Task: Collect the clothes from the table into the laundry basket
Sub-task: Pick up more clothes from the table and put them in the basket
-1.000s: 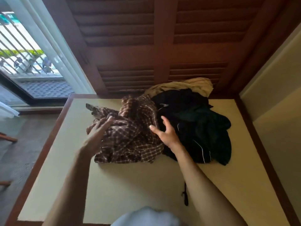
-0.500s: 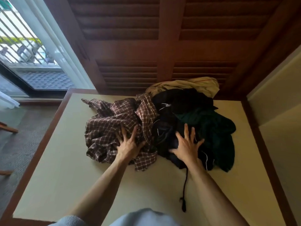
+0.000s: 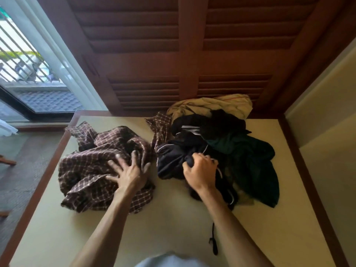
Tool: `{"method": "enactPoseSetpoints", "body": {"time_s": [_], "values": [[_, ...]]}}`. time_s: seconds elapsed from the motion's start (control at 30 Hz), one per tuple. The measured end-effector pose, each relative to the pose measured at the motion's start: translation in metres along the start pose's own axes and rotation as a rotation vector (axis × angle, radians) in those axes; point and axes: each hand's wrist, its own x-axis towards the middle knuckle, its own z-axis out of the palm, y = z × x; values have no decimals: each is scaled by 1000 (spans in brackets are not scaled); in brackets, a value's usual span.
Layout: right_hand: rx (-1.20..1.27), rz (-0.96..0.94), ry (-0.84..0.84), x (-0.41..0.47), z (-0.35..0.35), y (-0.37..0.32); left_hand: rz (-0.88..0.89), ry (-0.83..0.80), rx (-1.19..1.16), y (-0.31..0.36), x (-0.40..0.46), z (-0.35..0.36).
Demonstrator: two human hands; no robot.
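Bunching a fold of the black garment (image 3: 173,160) in curled fingers, the right hand (image 3: 200,170) is clenched; the left hand (image 3: 129,174) is pressed spread on the plaid shirt (image 3: 92,166), just left of it. Gathering is judged underway; lifting is needed next, and no basket is seen.

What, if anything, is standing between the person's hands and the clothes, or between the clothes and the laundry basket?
Nothing blocks the hands: the left hand rests on the plaid shirt, and the right hand grips the black garment. The laundry basket is out of view, so that path cannot be judged.
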Motion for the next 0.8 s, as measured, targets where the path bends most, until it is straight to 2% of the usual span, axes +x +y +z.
{"method": "enactPoseSetpoints", "body": {"time_s": [0.07,0.13,0.23,0.3,0.37,0.43,0.5,0.57,0.7,0.8], "values": [[66,-39,-163,-8,9,-9,167,15,-12,32,-8,6],[208,-27,-360,0,9,-4,347,-87,-91,56,-10,14],[671,77,-436,28,-6,16,477,-224,-323,76,-6,22],[867,206,-486,49,-14,32,501,-267,-335,81,-7,28],[781,308,-490,64,-8,52,500,-346,-261,81,-11,38],[502,385,-442,69,6,70,489,-383,-173,78,-17,48],[344,473,-445,65,22,80,493,-335,-113,75,-23,60],[349,457,-435,59,30,78,486,-265,-148,70,-24,70],[396,295,-285,49,31,47,494,-166,-436,56,-31,80],[511,115,-189,29,15,16,323,-76,-959,51,-43,70]]}}
